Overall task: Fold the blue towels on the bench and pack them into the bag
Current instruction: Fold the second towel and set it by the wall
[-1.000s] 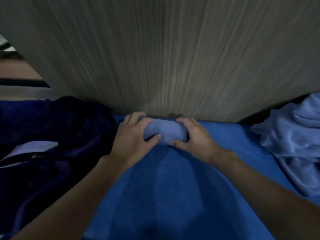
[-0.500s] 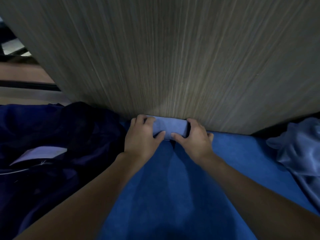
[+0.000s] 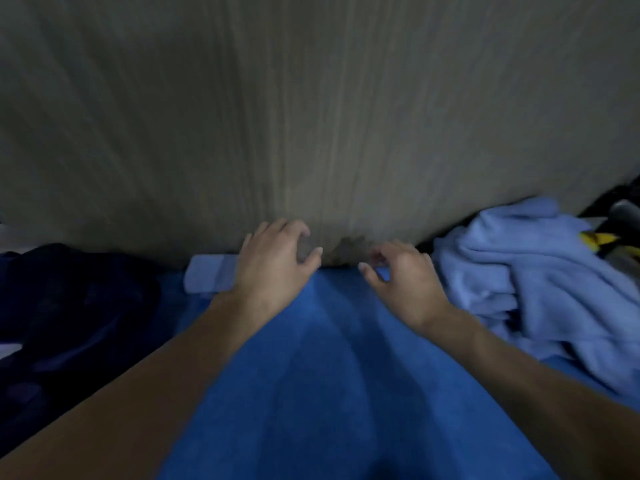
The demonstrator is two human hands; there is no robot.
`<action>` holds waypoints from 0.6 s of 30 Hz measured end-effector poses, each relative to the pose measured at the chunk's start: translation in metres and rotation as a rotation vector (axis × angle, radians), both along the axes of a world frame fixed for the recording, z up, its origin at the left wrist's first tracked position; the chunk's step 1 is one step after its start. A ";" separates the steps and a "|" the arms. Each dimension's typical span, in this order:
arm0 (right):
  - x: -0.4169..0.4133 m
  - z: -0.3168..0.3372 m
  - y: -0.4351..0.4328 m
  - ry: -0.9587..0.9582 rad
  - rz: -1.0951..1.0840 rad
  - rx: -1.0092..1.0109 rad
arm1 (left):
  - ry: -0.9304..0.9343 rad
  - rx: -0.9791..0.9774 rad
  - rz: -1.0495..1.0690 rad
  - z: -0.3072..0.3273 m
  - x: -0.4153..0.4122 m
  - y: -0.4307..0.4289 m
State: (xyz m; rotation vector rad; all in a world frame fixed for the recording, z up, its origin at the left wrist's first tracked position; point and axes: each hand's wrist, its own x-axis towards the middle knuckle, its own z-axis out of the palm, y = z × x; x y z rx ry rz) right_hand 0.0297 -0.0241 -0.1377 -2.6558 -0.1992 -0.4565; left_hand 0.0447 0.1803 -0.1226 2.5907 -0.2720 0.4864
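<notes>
Your fingers [image 3: 294, 227] on the left hand [image 3: 273, 268] are loosely curled and a little spread, with the thumb held apart from them, and they hold nothing. Your right hand [image 3: 407, 285] looks much the same. Its fingers [image 3: 388, 251] are bent and relaxed, the thumb points left toward the other hand, and nothing lies between them. The 2 hands are near each other with a gap between the thumbs. Both are at the far edge of the bright blue bench [image 3: 329, 375], where it meets the grey-brown wood-grain panel [image 3: 311, 116] that rises behind it. The frame is blurred there, so it does not show whether your fingertips touch the panel or the bench.

The small folded light-blue towel [image 3: 207, 277] lies flat on the bench at the foot of the panel, just left of your left hand. Your left wrist covers its right end, so contact between them cannot be judged. Just left of that towel sits the dark navy fabric bag [image 3: 69, 306], slumped along the left side of the bench. The folded towel is outside the bag, beside its edge.

On the right, a crumpled heap of light-blue towels [image 3: 519, 278] rests on the bench against the panel, just beside your right hand but not in it. Past the heap, at the far right edge, a yellow and black object [image 3: 601, 239] shows, too blurred to identify.
</notes>
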 end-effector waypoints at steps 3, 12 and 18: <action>-0.009 0.024 -0.054 -0.117 -0.065 -0.061 | -0.012 -0.063 -0.096 0.009 0.000 -0.057; -0.034 0.051 -0.180 0.051 -0.415 -0.290 | 0.155 -0.089 -0.253 0.012 0.005 -0.179; -0.035 0.038 -0.202 -0.057 -0.350 -0.245 | 0.203 -0.222 -0.246 0.001 0.016 -0.214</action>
